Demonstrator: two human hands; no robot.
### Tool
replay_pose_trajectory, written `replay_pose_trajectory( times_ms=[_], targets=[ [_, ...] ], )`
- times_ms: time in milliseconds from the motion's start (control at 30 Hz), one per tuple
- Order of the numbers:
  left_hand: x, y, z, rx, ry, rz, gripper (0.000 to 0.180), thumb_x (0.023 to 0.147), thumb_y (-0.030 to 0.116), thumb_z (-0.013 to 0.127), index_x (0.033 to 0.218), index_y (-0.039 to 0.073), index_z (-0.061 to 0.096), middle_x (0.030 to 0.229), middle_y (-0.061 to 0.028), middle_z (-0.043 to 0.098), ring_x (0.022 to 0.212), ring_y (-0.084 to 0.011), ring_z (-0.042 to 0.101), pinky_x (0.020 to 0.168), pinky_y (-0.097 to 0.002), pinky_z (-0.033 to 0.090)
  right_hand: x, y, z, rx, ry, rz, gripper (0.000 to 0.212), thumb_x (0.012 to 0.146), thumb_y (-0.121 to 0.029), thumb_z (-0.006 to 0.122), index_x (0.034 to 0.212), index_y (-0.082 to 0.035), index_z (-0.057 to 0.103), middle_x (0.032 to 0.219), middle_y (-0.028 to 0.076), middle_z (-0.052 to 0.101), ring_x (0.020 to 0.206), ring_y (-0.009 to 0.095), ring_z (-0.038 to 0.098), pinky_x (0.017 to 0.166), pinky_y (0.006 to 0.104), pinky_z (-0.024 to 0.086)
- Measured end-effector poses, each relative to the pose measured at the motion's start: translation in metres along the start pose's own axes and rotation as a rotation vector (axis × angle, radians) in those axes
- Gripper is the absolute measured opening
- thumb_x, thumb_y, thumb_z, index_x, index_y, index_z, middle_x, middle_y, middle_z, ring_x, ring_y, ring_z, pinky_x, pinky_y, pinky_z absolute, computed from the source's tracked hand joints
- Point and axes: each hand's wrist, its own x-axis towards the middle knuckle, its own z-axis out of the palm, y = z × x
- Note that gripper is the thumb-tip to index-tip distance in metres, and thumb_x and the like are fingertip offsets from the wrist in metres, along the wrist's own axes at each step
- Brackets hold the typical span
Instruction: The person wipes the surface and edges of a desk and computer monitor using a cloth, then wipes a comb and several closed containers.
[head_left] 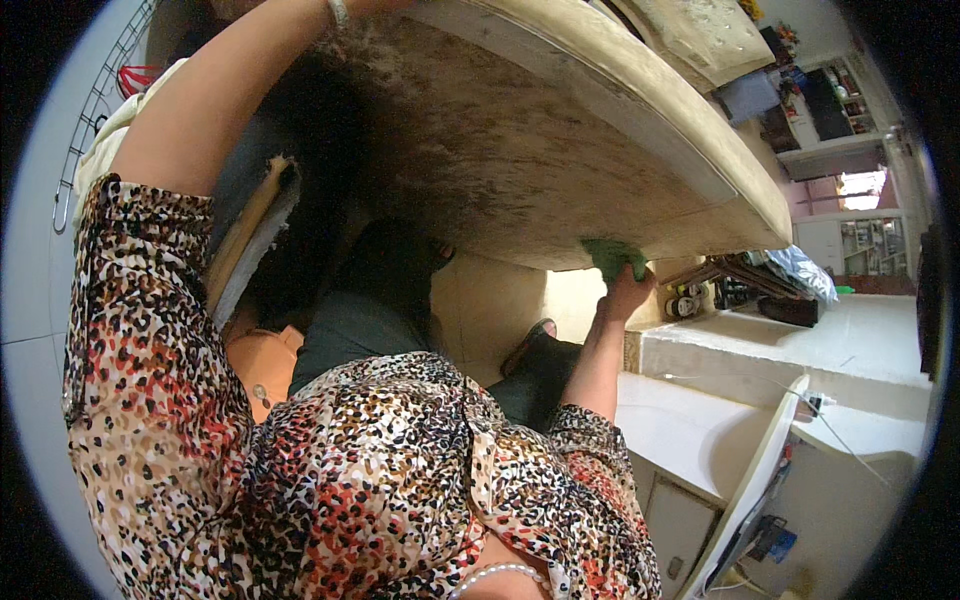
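A large cream door-like panel (560,150) with a thick pale edge stands tilted before me. Brown and dark stains cover its face. Low at its right end, my right hand (628,292) is closed on a green cloth (613,258), which is pressed against the panel's stained face near the edge. My left arm reaches up to the panel's far top edge. Only a sliver of my left hand (385,4) shows past a bracelet (339,12) at the frame's top border, and its fingers are out of sight.
A broken pale edge with a wooden strip (245,235) and an orange seat-like object (262,365) are at left. To the right are a white ledge (740,345), a loose cable (850,450), stacked folded items (765,275) and shelves (850,95) farther back.
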Motion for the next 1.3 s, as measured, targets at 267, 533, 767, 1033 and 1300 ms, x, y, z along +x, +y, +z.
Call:
replay_pose_trajectory(
  times_ms=[267, 533, 767, 1033, 1300],
  targets=[
    [0.001, 0.003, -0.006, 0.048, -0.008, 0.033, 0.041, 0.096, 0.035, 0.043, 0.085, 0.002, 0.067, 0.094, -0.0203, 0.069, 0.092, -0.0391, 0.064, 0.084, -0.0501, 0.048, -0.057, 0.012, 0.064, 0.202, -0.094, 0.278, 0.041, 0.087, -0.005, 0.062, 0.122, 0.0, 0.04, 0.117, 0.015, 0.054, 0.103, 0.027, 0.056, 0.084, 0.0416, 0.053],
    [0.01, 0.003, 0.003, 0.059, 0.017, 0.049, 0.041, 0.096, 0.034, 0.044, 0.085, 0.002, 0.066, 0.094, -0.0213, 0.068, 0.092, -0.0396, 0.064, 0.083, -0.0503, 0.047, -0.094, 0.028, 0.12, 0.357, -0.103, 0.509, 0.046, 0.092, -0.006, 0.058, 0.135, -0.011, 0.042, 0.127, 0.013, 0.054, 0.108, 0.03, 0.059, 0.081, 0.0456, 0.055],
    [0.005, -0.007, 0.004, 0.011, -0.026, -0.01, 0.041, 0.097, 0.034, 0.043, 0.084, 0.001, 0.063, 0.09, -0.0227, 0.067, 0.087, -0.0423, 0.062, 0.079, -0.0511, 0.046, -0.142, -0.035, 0.179, 0.223, -0.57, 0.588, 0.043, 0.092, -0.007, 0.061, 0.133, -0.009, 0.047, 0.127, 0.012, 0.056, 0.114, 0.029, 0.057, 0.09, 0.0425, 0.053],
    [0.013, 0.0, 0.0, -0.008, -0.069, -0.038, 0.041, 0.097, 0.036, 0.043, 0.084, 0.002, 0.063, 0.085, -0.0251, 0.065, 0.082, -0.0442, 0.062, 0.074, -0.051, 0.046, -0.148, -0.016, 0.208, 0.546, -0.762, 0.611, 0.046, 0.089, -0.013, 0.072, 0.13, -0.007, 0.052, 0.123, 0.011, 0.06, 0.107, 0.034, 0.061, 0.089, 0.0448, 0.057],
    [0.006, -0.016, -0.005, 0.019, -0.008, 0.047, 0.041, 0.097, 0.036, 0.044, 0.086, 0.001, 0.063, 0.087, -0.0258, 0.066, 0.085, -0.0438, 0.063, 0.075, -0.0495, 0.048, -0.124, 0.033, 0.203, 0.757, -0.581, 1.058, 0.046, 0.093, -0.006, 0.065, 0.134, 0.001, 0.045, 0.14, 0.022, 0.044, 0.125, 0.042, 0.049, 0.1, 0.0526, 0.054]
  ],
)
